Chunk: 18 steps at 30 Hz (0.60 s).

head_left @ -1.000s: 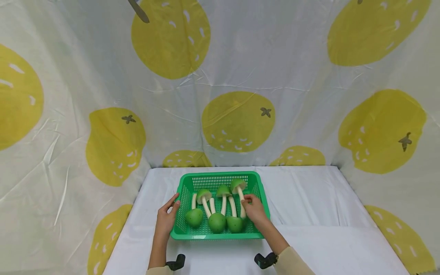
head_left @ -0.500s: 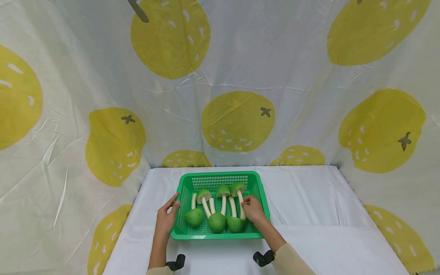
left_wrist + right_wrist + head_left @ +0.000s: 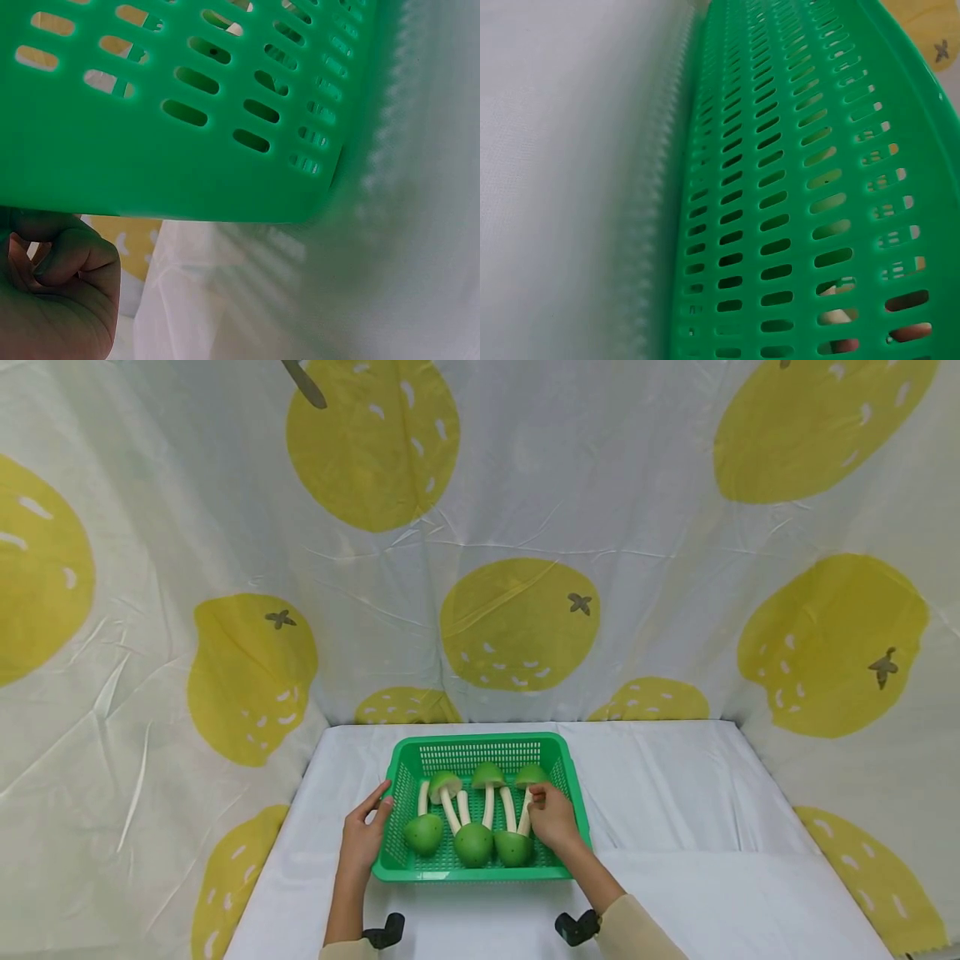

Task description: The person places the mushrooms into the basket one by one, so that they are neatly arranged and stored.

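A green plastic basket (image 3: 420,876) stands on the white cloth, holding several mushrooms with green caps and pale stems. My left hand (image 3: 362,837) grips the basket's left rim; in the left wrist view, curled fingers (image 3: 81,259) show at that rim. Inside the basket, my right hand (image 3: 553,818) pinches the pale stem of the rightmost mushroom (image 3: 531,775), whose cap points toward the back. Beside it lies a mushroom with its cap toward the front (image 3: 513,849). In the right wrist view the basket wall (image 3: 780,187) hides most of that hand.
More mushrooms lie alternately, caps to the back (image 3: 445,786) and caps to the front (image 3: 473,845). White cloth (image 3: 675,793) covers the table. A curtain (image 3: 652,610) printed with yellow fruit hangs behind and at both sides.
My right hand has shifted the rightmost mushroom: its cap has come slightly forward and to the right, and its stem now slants toward the neighbouring cap. The left hand and basket have stayed put.
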Tool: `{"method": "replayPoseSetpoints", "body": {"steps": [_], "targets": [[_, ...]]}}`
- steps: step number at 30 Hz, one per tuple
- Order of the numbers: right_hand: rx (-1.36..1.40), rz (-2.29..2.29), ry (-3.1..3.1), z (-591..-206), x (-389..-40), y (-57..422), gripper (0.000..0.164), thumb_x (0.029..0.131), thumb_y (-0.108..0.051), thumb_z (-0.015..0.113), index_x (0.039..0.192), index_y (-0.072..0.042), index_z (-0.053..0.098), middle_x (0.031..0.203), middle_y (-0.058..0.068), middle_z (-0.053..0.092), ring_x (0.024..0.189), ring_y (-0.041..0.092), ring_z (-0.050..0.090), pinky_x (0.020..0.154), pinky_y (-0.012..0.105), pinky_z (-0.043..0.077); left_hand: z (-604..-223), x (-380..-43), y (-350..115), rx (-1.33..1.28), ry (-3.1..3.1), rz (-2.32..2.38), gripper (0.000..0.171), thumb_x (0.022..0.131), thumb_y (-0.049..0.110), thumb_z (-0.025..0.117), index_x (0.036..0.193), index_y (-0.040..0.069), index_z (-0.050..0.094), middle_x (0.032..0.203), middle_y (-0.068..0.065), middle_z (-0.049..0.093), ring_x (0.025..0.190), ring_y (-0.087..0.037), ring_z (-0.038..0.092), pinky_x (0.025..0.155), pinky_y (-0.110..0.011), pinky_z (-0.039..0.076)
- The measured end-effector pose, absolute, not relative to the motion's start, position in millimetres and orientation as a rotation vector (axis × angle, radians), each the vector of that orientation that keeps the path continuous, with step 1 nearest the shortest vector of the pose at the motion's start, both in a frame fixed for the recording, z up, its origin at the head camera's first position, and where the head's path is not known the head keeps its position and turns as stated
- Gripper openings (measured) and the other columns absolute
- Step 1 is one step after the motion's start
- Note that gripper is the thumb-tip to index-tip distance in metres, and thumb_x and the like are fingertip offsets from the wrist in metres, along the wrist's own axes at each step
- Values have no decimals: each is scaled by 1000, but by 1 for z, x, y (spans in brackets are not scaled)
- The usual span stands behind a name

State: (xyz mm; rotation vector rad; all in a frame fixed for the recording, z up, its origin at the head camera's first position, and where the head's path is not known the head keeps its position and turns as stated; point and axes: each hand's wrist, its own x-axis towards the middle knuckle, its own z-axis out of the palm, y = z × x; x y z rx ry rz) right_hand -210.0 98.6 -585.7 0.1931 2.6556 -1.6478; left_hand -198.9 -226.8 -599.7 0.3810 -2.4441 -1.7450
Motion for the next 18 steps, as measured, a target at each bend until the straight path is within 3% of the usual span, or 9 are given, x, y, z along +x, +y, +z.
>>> {"method": "replayPoseSetpoints", "body": {"steps": [7, 10, 14, 18], "targets": [[77, -1719, 2641, -575, -206, 108, 27, 102, -1, 58, 128, 6, 60, 124, 23, 60, 113, 35, 62, 88, 44, 57, -600, -200, -225, 359, -2447, -1700, 41, 104, 41, 62, 143, 30, 63, 117, -11, 62, 135, -31, 50, 108, -60, 38], [34, -1727, 2636, -567, -203, 115, 30, 102, -6, 61, 131, 3, 59, 128, 22, 59, 116, 32, 61, 95, 45, 55, -600, -200, -225, 344, -2452, -1653, 40, 104, 40, 62, 142, 29, 64, 115, -11, 63, 114, -28, 59, 91, -47, 48], [-63, -1737, 2671, -559, -200, 128, 37, 100, -10, 66, 135, -1, 58, 131, 20, 60, 116, 29, 61, 98, 43, 54, -599, -199, -226, 331, -2455, -1624, 40, 104, 39, 63, 141, 27, 65, 114, -12, 64, 78, -22, 64, 65, -30, 51], [-241, -1787, 2690, -558, -198, 146, 43, 98, -12, 71, 137, -2, 56, 132, 17, 61, 117, 34, 60, 96, 38, 55, -595, -197, -229, 322, -2490, -1540, 43, 102, 41, 65, 142, 26, 65, 115, -13, 67, 67, -17, 62, 61, -25, 49]]}}
